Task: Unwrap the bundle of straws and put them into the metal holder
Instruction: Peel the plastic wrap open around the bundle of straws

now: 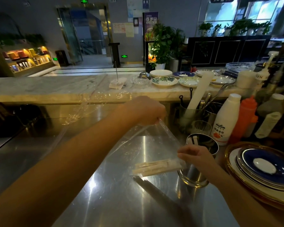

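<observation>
A bundle of pale paper-wrapped straws (156, 166) hangs just above the steel counter (105, 194), still partly inside a sheet of clear plastic wrap (146, 145). My left hand (146, 110) is shut on the wrap's upper edge and holds it stretched upward. My right hand (195, 156) pinches the right end of the bundle through the wrap. The metal holder (203, 145) stands upright right behind my right hand, its open top showing; its lower body is partly hidden by my hand.
A stack of blue and gold-rimmed plates (261, 167) sits at the right edge. Bottles (225, 120), a glass (201, 127) and a utensil pot (190, 115) stand behind the holder. Plates (164, 81) line the marble ledge. More loose plastic wrap (82, 112) lies at the back left.
</observation>
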A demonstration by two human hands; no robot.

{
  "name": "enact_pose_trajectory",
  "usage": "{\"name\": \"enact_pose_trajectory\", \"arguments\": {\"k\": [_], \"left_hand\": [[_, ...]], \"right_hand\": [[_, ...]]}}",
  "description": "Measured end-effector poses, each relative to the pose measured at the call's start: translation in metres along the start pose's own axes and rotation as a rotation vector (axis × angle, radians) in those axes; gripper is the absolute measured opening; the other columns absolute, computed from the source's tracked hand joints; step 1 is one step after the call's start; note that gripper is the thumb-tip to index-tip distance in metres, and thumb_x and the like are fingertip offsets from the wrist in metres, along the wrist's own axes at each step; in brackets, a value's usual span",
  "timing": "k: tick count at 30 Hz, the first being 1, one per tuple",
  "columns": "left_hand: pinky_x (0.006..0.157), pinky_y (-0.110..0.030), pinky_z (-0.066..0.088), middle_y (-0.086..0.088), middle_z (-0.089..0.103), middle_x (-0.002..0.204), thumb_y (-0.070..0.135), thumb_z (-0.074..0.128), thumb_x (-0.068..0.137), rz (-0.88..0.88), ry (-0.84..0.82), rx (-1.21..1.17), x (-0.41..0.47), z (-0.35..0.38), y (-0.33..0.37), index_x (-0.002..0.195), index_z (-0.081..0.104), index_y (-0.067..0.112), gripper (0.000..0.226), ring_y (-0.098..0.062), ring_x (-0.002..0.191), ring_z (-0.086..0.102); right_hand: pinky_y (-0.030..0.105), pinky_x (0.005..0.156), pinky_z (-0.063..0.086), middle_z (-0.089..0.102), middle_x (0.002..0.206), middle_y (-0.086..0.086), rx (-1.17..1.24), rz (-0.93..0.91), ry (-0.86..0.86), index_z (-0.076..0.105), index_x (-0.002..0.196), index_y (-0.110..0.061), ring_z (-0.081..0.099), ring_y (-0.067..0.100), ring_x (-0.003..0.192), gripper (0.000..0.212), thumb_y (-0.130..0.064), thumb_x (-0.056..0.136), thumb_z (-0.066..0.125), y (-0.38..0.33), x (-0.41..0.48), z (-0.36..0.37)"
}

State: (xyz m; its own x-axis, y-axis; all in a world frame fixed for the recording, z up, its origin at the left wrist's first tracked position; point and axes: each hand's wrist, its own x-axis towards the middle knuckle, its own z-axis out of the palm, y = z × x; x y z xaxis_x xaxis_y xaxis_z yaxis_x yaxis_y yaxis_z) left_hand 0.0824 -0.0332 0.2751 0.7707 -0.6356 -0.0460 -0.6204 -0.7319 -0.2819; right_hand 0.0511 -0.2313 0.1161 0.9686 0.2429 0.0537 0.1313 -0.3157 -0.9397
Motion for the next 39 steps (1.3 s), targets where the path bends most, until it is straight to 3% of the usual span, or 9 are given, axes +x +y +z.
{"name": "enact_pose_trajectory", "arguments": {"k": [5,8,10,20,25,28,31,34,39], "left_hand": [[0.052,-0.021,0.031,0.008,0.044,0.067,0.019,0.051,0.090,-0.055,0.002,-0.046,-0.006,0.001,-0.017,0.096,0.061,0.014,0.012,-0.013,0.067,0.047],[0.060,-0.025,0.038,0.006,0.047,0.072,0.018,0.050,0.091,-0.092,-0.002,-0.100,-0.014,0.001,-0.029,0.094,0.060,0.015,0.010,-0.013,0.069,0.048],[0.066,-0.026,0.043,0.007,0.049,0.074,0.018,0.050,0.091,-0.113,0.000,-0.154,-0.019,0.001,-0.037,0.092,0.059,0.017,0.009,-0.010,0.068,0.048],[0.060,-0.019,0.038,0.015,0.054,0.076,0.013,0.058,0.085,-0.236,0.041,-0.419,-0.060,0.033,-0.076,0.069,0.047,0.040,0.033,-0.003,0.072,0.053],[0.067,-0.031,0.047,0.008,0.057,0.078,0.012,0.062,0.083,-0.303,-0.033,-0.376,-0.064,0.066,-0.076,0.084,0.060,0.020,0.009,-0.011,0.072,0.054],[0.056,-0.023,0.038,0.014,0.054,0.073,0.018,0.067,0.081,-0.337,-0.037,-0.436,-0.070,0.077,-0.080,0.075,0.055,0.029,0.017,-0.003,0.067,0.051],[0.054,-0.024,0.035,0.015,0.052,0.068,0.019,0.065,0.080,-0.419,-0.001,-0.339,-0.074,0.080,-0.088,0.062,0.049,0.034,0.029,-0.002,0.065,0.048],[0.052,-0.023,0.035,0.017,0.049,0.066,0.020,0.065,0.081,-0.415,0.068,-0.317,-0.075,0.081,-0.089,0.068,0.053,0.032,0.021,-0.002,0.063,0.047],[0.050,-0.023,0.030,0.008,0.053,0.072,0.021,0.061,0.084,-0.391,0.064,-0.238,-0.073,0.076,-0.085,0.075,0.054,0.027,0.013,-0.009,0.065,0.046]], "right_hand": [[0.016,0.051,0.049,0.066,0.073,0.000,-0.049,-0.009,0.061,0.065,0.078,-0.023,0.062,0.008,0.057,0.011,-0.013,0.082,0.062,0.006,0.000,0.000],[0.013,0.046,0.048,0.065,0.060,-0.002,-0.087,-0.026,0.117,0.064,0.073,-0.023,0.062,0.012,0.052,0.013,-0.017,0.083,0.061,0.008,0.002,0.000],[0.008,0.046,0.044,0.063,0.057,-0.004,-0.108,-0.062,0.148,0.064,0.069,-0.024,0.061,0.006,0.051,0.017,-0.017,0.084,0.061,0.007,0.005,-0.003],[0.003,0.061,0.045,0.062,0.070,-0.012,-0.146,-0.407,0.304,0.059,0.076,-0.038,0.060,-0.003,0.068,0.012,-0.027,0.080,0.059,-0.041,0.017,-0.017],[0.003,0.061,0.044,0.060,0.069,-0.013,-0.210,-0.349,0.259,0.064,0.075,-0.025,0.058,-0.009,0.066,0.013,-0.013,0.080,0.064,-0.033,0.029,-0.005],[0.004,0.057,0.045,0.062,0.067,-0.010,-0.118,-0.379,0.371,0.066,0.076,-0.020,0.060,-0.004,0.063,0.007,-0.015,0.080,0.063,-0.033,0.032,-0.009],[0.003,0.057,0.045,0.064,0.067,-0.009,-0.088,-0.334,0.348,0.067,0.076,-0.021,0.060,-0.005,0.064,0.006,-0.017,0.080,0.063,-0.035,0.038,-0.014],[0.002,0.058,0.044,0.063,0.069,-0.009,-0.113,-0.323,0.356,0.065,0.076,-0.024,0.059,-0.008,0.064,0.009,-0.016,0.081,0.063,-0.031,0.042,-0.015],[0.004,0.059,0.047,0.063,0.071,-0.007,-0.081,-0.334,0.384,0.066,0.085,-0.008,0.061,-0.005,0.065,0.007,-0.011,0.082,0.061,-0.028,0.048,-0.013]]}}
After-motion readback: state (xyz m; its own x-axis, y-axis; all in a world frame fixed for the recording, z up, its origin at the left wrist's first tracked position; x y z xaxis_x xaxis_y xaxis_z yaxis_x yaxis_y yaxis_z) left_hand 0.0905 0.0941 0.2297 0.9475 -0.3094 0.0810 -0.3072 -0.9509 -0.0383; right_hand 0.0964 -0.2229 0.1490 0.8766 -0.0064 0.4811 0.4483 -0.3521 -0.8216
